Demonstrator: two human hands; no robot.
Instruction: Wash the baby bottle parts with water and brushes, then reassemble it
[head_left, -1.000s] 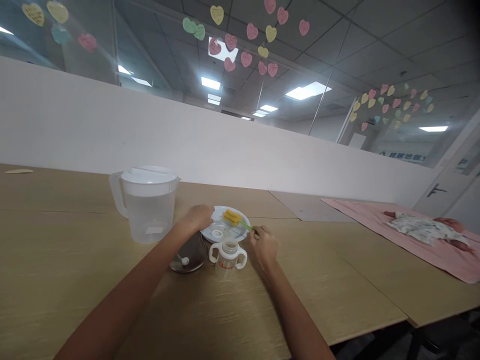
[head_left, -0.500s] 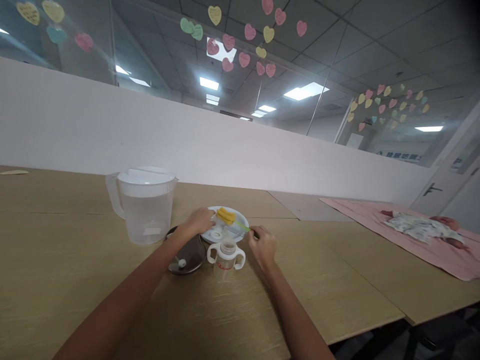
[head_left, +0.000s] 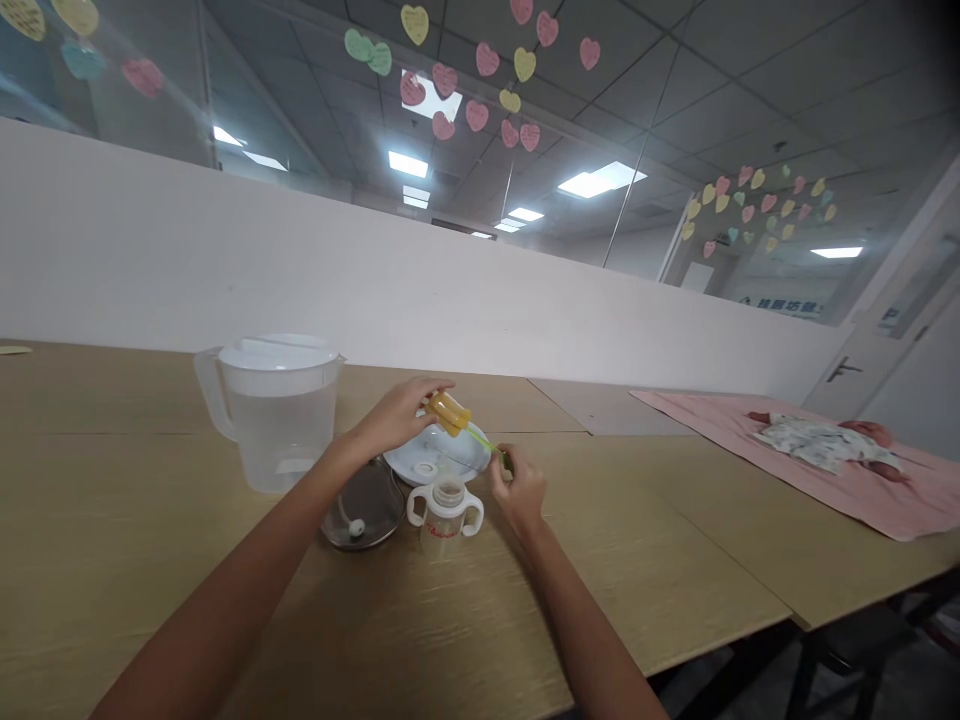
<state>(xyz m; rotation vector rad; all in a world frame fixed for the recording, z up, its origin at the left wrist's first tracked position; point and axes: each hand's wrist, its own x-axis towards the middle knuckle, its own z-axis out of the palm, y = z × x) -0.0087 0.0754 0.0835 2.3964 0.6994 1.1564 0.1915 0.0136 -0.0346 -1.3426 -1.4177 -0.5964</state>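
A bottle brush with a yellow sponge head (head_left: 450, 412) and a thin green handle is held slanted above a white plate (head_left: 476, 462). My left hand (head_left: 405, 412) has its fingers closed on the yellow head. My right hand (head_left: 521, 490) grips the far end of the handle. Just below stands an open clear baby bottle (head_left: 444, 518) with two white side handles and red lettering, upright on the table. On the plate lies a small white ring (head_left: 425, 470). Left of the bottle is a dark round dish (head_left: 373, 505) holding a small white piece with a tube.
A clear lidded pitcher (head_left: 285, 420) with water stands at the left. On the right, a baby-like figure (head_left: 817, 440) in a patterned garment lies on a pink cloth (head_left: 697, 415). A white wall runs behind the wooden table (head_left: 637, 560).
My left hand has taken hold of the brush's yellow head and lifted it off the plate. My right hand still holds the handle. The whole view has shifted slightly.
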